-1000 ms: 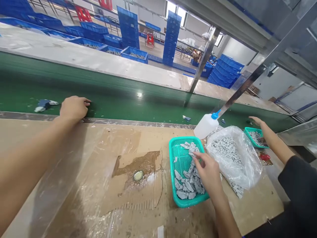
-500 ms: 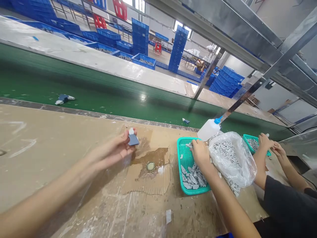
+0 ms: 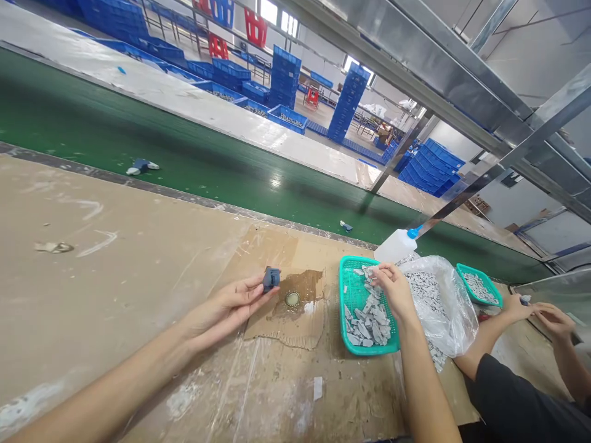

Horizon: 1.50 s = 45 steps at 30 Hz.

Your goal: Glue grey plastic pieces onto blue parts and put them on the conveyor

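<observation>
My left hand pinches a small dark blue-grey plastic part between thumb and fingers, above a wet-stained cardboard sheet. A round, pale, cap-like dish lies on that sheet, just right of the part. At the upper right of a green plastic basket, my right hand has thumb and fingertips closed together. Whatever is between those fingertips is too small to make out. Light grey flat pieces fill the basket's near half, and a few more lie by my fingertips.
Beside the basket stand a white bottle with a blue nozzle and a clear plastic bag of small grey pieces. A co-worker's hands are at the right, near another green basket. Joined parts lie on the green belt.
The part in my left hand has turned; its white piece no longer shows. My right hand has drawn back slightly from inside the basket. The co-worker's hands have moved away from their basket.
</observation>
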Available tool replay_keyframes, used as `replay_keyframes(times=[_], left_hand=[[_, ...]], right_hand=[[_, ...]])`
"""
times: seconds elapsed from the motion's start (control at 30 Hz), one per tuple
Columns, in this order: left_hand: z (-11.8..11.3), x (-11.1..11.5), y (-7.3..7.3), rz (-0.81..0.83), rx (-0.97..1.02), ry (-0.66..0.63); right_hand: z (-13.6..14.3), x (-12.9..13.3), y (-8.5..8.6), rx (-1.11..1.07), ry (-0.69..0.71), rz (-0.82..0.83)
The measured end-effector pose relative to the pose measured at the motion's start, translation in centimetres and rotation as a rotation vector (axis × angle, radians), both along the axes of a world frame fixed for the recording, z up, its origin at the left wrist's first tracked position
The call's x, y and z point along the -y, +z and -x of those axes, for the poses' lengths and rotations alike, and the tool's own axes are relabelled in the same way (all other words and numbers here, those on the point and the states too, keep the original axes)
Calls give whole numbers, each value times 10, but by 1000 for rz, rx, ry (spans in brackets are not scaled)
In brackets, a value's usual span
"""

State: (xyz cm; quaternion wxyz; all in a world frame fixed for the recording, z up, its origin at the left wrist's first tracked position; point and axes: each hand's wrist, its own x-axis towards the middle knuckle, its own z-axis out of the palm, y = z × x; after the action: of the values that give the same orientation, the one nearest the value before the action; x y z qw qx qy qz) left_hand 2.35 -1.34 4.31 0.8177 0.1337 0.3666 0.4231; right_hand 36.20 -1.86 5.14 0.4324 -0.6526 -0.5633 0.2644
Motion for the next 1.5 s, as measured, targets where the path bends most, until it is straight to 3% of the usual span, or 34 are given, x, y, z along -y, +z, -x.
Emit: replay_keyframes(times=[0.23, 0.33, 0.47, 0.63, 0.8, 1.03, 1.27, 1.5], left_hand=[[-1, 2, -28, -75, 54, -105], [2, 1, -24, -143, 12, -126], [10, -1, -14, -212, -34, -92], [16, -6, -18, -275, -73, -51], [13, -7, -24, -289, -105, -38], [10, -8, -35, -254, -148, -44], [7, -6, -47, -288, -211, -41], [9, -5, -43, -339, -295, -75]], right_hand=[[52, 35, 11, -508, 107, -3], [74, 44, 7, -657, 188, 42], [96, 49, -3, -665, 332, 106], [118, 46, -15, -481, 419, 95], [129, 45, -29, -143, 265, -45], [132, 48, -52, 94, 153, 13], [137, 41, -50, 422, 197, -209], [141, 41, -50, 509, 248, -273]])
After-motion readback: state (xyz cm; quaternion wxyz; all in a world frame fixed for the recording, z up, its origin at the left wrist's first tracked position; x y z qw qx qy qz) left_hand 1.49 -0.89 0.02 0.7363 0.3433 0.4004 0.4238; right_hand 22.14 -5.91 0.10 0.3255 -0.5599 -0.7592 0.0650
